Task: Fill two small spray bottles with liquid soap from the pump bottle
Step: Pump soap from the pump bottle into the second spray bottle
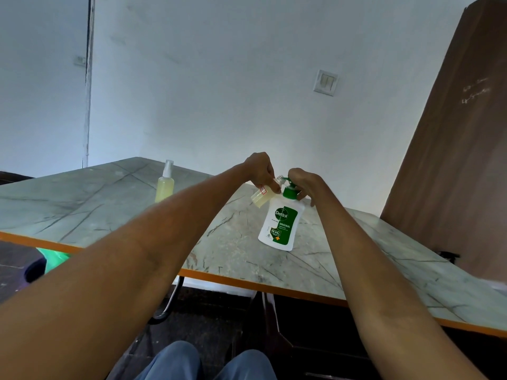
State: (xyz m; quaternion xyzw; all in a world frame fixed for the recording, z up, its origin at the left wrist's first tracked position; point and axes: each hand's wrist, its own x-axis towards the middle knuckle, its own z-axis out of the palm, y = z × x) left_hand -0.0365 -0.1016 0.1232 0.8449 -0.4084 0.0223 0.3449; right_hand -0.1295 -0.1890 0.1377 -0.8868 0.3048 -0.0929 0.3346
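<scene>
A white pump bottle (281, 224) with a green label and green pump head stands on the marble-patterned table (233, 242). My left hand (260, 168) grips a small clear spray bottle (260, 197) with its cap off, tilted so its open neck meets the pump spout. A little pale liquid sits in its bottom. My right hand (303, 182) rests curled over the green pump head. A second small spray bottle (165, 182), capped with its sprayer and full of yellowish liquid, stands upright to the left.
The table has an orange front edge (247, 282) and runs up to a white wall. A brown wooden panel (452, 146) leans at the right. A green bag (52, 259) lies below the table at left. My knees show at the bottom.
</scene>
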